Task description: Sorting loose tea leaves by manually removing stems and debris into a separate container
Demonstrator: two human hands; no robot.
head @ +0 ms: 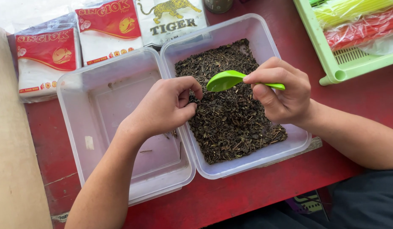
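1. Two open plastic tubs sit side by side, touching, on a table (366, 97).
2. The left tub (82, 106) holds only a few stray bits.
3. The right tub (256, 32) holds a layer of dried tea leaves (234, 127).
4. The left hand (164, 106) rests over the shared walls of the tubs, fingertips in the leaves.
5. The right hand (283, 91) is above the right tub, holding a spoon (230, 79) whose bowl points left, over the leaves.
6. Three packets (107, 29) lie in a row behind the tubs.
7. A slotted basket (332, 63) stands at the far right, with bundled wrapped sticks (357, 19) in it.
8. A board (14, 169) runs along the table's left edge.
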